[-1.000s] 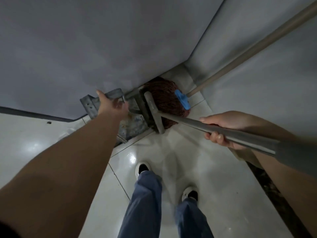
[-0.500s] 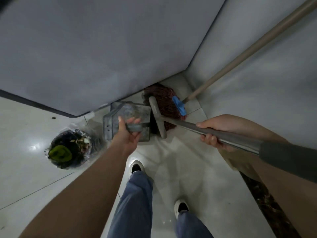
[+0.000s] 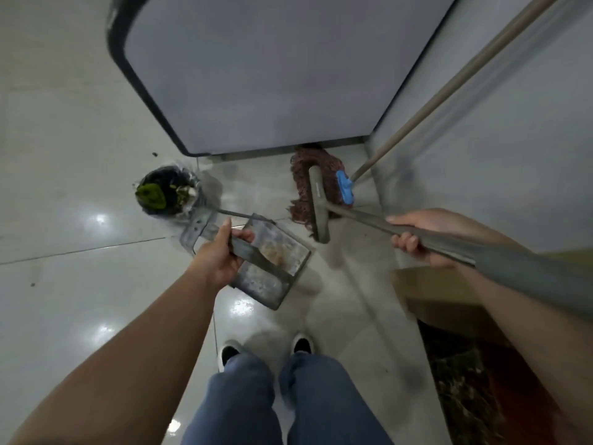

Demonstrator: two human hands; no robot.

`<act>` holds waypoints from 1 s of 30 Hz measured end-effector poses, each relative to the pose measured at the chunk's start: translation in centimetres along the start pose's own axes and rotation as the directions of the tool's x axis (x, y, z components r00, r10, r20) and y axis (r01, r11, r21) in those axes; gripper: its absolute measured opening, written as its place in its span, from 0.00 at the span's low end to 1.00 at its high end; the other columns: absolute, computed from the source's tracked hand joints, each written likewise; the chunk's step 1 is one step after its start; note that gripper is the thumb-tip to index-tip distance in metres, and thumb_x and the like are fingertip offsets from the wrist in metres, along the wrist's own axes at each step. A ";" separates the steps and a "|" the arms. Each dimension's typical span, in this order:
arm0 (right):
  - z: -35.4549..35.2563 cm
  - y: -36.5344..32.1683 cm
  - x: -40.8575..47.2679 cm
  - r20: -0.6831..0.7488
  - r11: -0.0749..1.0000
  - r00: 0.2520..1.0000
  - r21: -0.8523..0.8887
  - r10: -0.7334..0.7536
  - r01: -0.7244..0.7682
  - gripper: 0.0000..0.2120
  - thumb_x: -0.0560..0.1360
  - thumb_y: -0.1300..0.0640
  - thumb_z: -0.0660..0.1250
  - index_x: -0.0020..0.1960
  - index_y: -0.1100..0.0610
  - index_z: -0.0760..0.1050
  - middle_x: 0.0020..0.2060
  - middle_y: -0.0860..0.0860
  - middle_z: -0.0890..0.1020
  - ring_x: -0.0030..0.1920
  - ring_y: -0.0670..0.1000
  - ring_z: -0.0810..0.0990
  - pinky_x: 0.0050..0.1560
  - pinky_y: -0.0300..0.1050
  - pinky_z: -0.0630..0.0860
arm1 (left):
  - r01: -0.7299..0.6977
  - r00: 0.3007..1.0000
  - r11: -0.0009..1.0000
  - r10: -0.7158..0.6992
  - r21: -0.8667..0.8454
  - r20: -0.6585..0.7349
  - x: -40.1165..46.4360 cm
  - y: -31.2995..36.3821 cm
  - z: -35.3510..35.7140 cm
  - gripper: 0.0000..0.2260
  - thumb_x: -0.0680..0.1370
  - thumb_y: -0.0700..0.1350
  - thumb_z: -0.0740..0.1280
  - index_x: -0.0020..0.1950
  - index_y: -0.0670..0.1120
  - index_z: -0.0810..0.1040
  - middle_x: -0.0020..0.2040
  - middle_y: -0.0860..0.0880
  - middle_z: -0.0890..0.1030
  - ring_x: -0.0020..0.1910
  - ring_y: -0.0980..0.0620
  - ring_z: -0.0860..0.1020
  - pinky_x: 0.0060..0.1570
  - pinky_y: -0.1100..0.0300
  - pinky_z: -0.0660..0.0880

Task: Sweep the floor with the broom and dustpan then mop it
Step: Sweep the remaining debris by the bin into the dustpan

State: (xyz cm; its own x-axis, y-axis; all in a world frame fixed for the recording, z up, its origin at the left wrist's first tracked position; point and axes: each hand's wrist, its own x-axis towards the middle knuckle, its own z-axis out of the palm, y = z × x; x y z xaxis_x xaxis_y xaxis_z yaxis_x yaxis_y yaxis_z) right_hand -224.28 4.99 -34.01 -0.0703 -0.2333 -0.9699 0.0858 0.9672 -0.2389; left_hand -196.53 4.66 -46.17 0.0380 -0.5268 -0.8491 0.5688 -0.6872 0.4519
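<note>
Left hand [image 3: 218,252] fingers curled round dustpan [image 3: 272,261] handle; right hand [image 3: 417,234] grips broom [image 3: 319,203] handle, bristles hidden.

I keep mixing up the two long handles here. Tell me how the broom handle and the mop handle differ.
The broom handle is dark grey and thick; the mop handle is tan and thinner. The right hand grips the broom handle, while no hand touches the mop handle, which leans in the corner by the wall. The broom handle ends in a grey bar; the mop handle ends in a blue clamp over reddish strands. Both heads sit on the floor, side by side.
</note>
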 end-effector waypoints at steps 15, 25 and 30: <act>29.9 6.0 -5.6 0.122 0.944 0.990 -0.315 -0.064 0.100 0.10 0.80 0.52 0.59 0.42 0.55 0.67 0.16 0.52 0.67 0.11 0.42 0.63 0.12 0.30 0.63 | -0.117 0.962 0.894 0.211 0.431 -0.175 -16.4 8.0 -30.8 0.24 0.80 0.61 0.52 0.37 0.43 0.69 0.18 0.50 0.63 0.15 0.53 0.61 0.19 0.65 0.62; 44.9 8.0 -7.7 0.177 0.953 0.984 -0.294 -0.023 0.075 0.09 0.80 0.57 0.58 0.41 0.57 0.67 0.28 0.51 0.64 0.12 0.42 0.64 0.11 0.31 0.63 | -0.140 0.955 0.888 0.238 0.438 -0.177 -17.9 18.9 -43.9 0.19 0.81 0.56 0.56 0.40 0.42 0.73 0.24 0.48 0.71 0.19 0.54 0.66 0.22 0.64 0.63; 50.3 5.8 -6.4 0.159 0.918 0.987 -0.385 -0.030 0.090 0.14 0.80 0.56 0.60 0.37 0.61 0.67 0.14 0.50 0.68 0.11 0.43 0.65 0.12 0.29 0.63 | -0.179 0.900 0.836 0.353 0.519 -0.258 -14.0 25.0 -47.5 0.23 0.78 0.60 0.57 0.34 0.43 0.72 0.17 0.51 0.67 0.15 0.54 0.63 0.18 0.67 0.61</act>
State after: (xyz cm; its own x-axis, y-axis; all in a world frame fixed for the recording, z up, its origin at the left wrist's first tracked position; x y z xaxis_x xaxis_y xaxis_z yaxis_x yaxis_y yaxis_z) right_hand -173.36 7.11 -31.58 0.0859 -0.2748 -0.9577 -0.3103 0.9060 -0.2878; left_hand -143.82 18.59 -35.93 0.4464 -0.5873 -0.6751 0.0425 -0.7397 0.6716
